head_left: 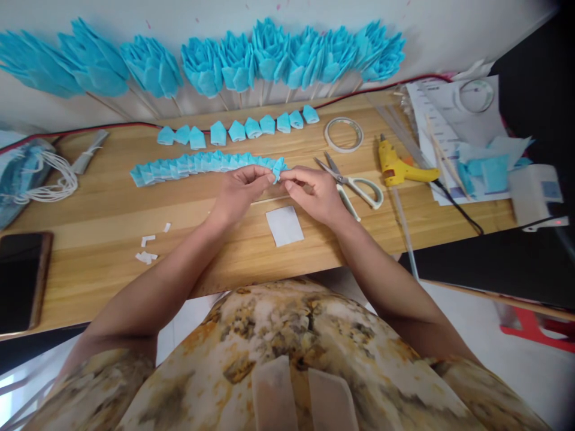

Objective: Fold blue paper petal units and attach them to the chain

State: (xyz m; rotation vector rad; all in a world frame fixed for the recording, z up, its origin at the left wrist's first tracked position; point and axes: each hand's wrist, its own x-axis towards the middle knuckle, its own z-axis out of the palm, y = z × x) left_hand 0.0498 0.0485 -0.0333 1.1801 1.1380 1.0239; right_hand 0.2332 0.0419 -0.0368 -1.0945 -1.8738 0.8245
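Note:
My left hand (240, 190) and my right hand (312, 193) meet over the wooden table (112, 239), both pinching a small folded blue paper petal (279, 169) at the right end of a long row of overlapped blue petals (206, 164). The fingers of both hands are closed on that piece. A white paper square (284, 225) lies just below my hands. Behind the row sits a line of separate folded blue pieces (238, 129).
Blue paper flowers on sticks (251, 60) lean on the wall. Scissors (354, 182), a tape roll (344, 134) and a yellow glue gun (399, 169) lie to the right, with papers and blue squares (485, 170). A phone (22, 281) and white scraps (148, 248) lie left.

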